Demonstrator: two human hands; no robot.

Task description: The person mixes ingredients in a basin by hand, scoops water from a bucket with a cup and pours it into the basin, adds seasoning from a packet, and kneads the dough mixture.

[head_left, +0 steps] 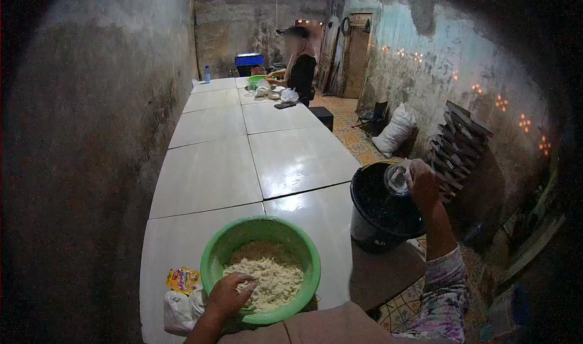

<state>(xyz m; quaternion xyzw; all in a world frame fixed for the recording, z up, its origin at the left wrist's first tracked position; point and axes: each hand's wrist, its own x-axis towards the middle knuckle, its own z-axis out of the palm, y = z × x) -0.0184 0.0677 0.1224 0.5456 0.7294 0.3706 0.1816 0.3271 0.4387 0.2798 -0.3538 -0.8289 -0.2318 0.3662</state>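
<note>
A green basin [311, 271] holding pale, crumbly flour-like stuff [267, 281] stands at the near end of the white tiled table [206, 174]. Over its left rim reaches my left hand [229, 293], fingers apart, touching or just above the crumbly stuff. To the right stands a black bucket [378, 222] with dark contents. My right hand [422, 183] grips a small clear cup [398, 178] above the bucket's far right part. A yellow packet [182, 279] and a white plastic bag [178, 310] lie left of the basin.
At the table's far end a person [300, 70] works at another green basin [256, 79], with bags and a dark phone-like object [285, 106] nearby. A blue-capped bottle [207, 74] stands far left. A white sack [396, 130] and stacked wood [455, 146] are along the right wall.
</note>
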